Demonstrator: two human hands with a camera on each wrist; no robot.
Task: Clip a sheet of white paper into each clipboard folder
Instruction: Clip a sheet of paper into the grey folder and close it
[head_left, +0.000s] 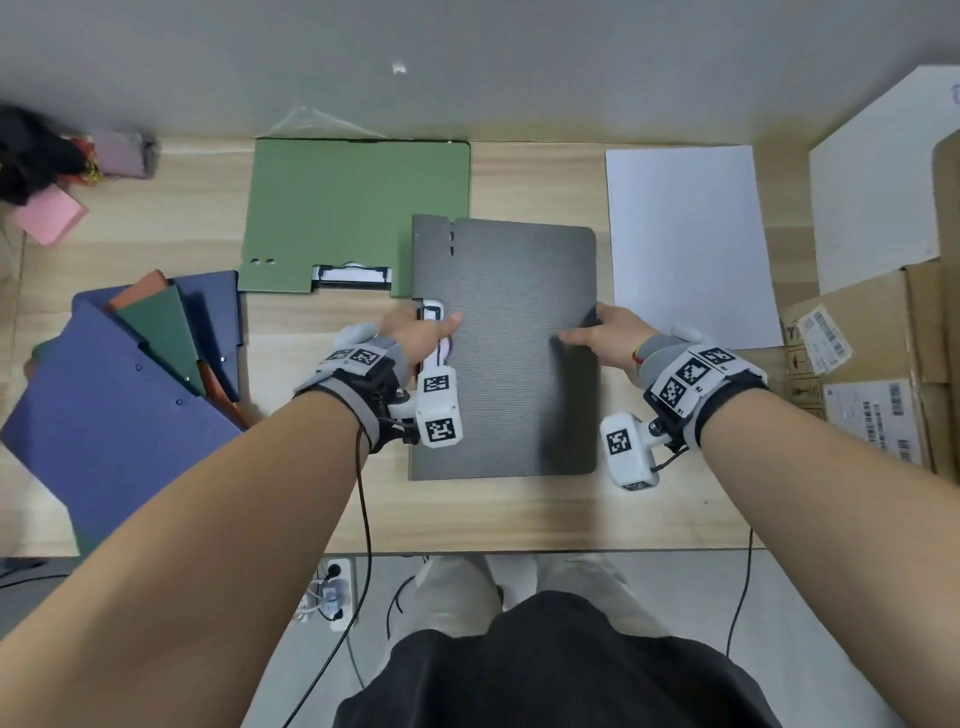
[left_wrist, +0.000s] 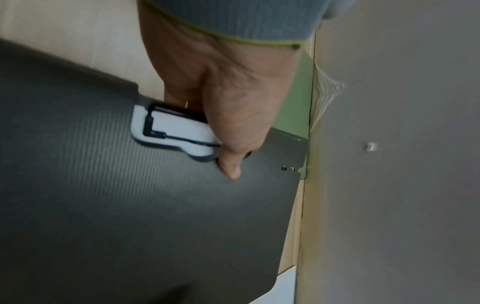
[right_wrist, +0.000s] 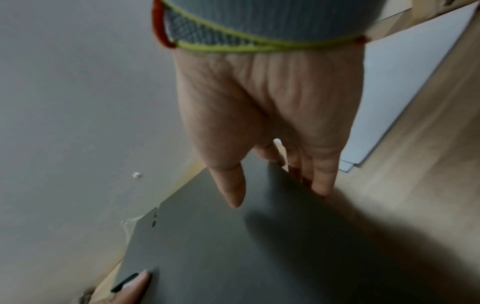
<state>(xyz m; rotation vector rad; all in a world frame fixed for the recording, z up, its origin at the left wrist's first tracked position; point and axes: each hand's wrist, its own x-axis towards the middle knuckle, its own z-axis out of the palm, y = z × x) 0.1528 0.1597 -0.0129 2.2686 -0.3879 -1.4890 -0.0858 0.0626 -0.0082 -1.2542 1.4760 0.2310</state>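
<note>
two hands hold a closed grey clipboard folder (head_left: 511, 343) that lies flat on a light wooden desk (head_left: 519, 509), right in front of the person. the left hand (head_left: 423, 332) grips the folder's 9 o'clock edge, thumb curled on top of the cover and fingers tucked under, right beside the white-and-black clip (head_left: 434, 325) that shows through a notch in the cover. the right hand (head_left: 605, 332) pinches the 3 o'clock edge, thumb laid on the cover, fingers curled under the rim. the cover is ribbed, dark grey, with rounded corners. its 11 o'clock corner overlaps a closed green folder (head_left: 353, 208) farther back. at 2 o'clock, just beside the grey folder, lies a sheet of white paper (head_left: 685, 239). at 9 o'clock, well apart, a fanned pile of blue, green and brown folders (head_left: 119, 374). at 3 o'clock, cardboard boxes (head_left: 872, 374).
</note>
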